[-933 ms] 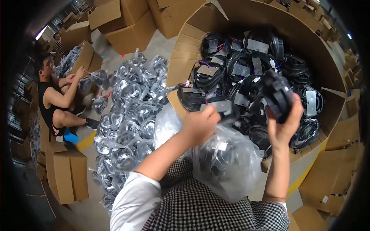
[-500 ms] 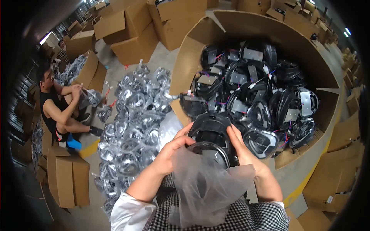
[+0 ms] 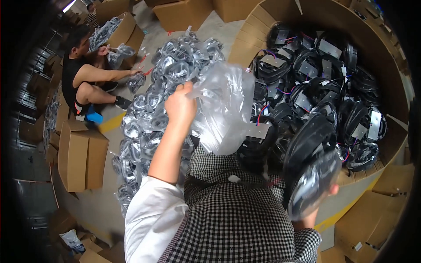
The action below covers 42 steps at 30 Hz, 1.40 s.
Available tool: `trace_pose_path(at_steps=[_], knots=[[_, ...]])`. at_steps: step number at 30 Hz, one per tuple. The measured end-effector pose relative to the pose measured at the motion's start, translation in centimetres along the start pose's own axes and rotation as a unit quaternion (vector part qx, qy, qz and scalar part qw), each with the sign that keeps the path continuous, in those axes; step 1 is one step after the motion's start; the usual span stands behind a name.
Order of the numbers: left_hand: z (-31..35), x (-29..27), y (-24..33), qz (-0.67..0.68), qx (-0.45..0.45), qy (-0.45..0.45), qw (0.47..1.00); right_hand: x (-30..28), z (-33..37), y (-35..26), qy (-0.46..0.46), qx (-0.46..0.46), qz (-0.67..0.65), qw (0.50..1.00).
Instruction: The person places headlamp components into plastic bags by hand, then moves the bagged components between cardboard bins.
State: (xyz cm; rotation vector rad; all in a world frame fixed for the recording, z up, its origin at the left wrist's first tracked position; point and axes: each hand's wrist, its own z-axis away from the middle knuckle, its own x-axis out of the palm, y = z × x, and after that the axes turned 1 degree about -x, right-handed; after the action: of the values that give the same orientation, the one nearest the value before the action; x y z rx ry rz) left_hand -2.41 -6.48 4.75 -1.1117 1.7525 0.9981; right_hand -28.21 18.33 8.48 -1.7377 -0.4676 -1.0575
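Note:
My left hand point(image 3: 180, 105) is closed around the edge of a translucent plastic bag point(image 3: 223, 109), which hangs in front of me above the heap of wrapped pieces. On the right, a black oval housing with a clear, glossy cover point(image 3: 313, 175) is tilted upright and blurred by motion. My right hand point(image 3: 334, 189) grips it from behind; most of that hand is hidden by the housing. Just right of the bag, another black housing with a metal plate point(image 3: 258, 130) and red and blue wires lies at the near side of the big carton.
A large open carton point(image 3: 250, 37) holds many bare black housings. Left of it, a heap of bagged housings point(image 3: 175, 72) covers the floor. A person in black point(image 3: 83, 74) sits at the far left, handling bags. A closed-looking carton point(image 3: 83, 158) stands nearer.
My hands have come apart. The left has raised the plastic bag forward and left; the right has swung a housing to the right. The seated person has stretched an arm toward a bag.

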Motion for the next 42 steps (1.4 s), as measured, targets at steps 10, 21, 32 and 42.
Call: trace_pose_path(at_steps=[10, 21, 32, 42], knots=[[0.4, -7.1, 2.3, 0.452, 0.008, -0.321, 0.833, -1.1, -4.2, 8.4, -0.090, 0.313, 0.027, 0.945], [11.0, -7.8, -0.7, 0.827, -0.283, -0.136, 0.466, 2.3, -7.9, 6.1, -0.192, -0.159, 0.886, 0.391], [5.9, -9.2, 5.7, 0.803, 0.107, -0.069, 0.582, 10.2, -12.2, -2.9, -0.205, 0.070, 0.371, 0.903], [8.5, -3.2, 7.5, 0.946, -0.009, -0.309, 0.097, 6.3, -7.0, 3.4, -0.428, 0.042, 0.334, 0.839]])
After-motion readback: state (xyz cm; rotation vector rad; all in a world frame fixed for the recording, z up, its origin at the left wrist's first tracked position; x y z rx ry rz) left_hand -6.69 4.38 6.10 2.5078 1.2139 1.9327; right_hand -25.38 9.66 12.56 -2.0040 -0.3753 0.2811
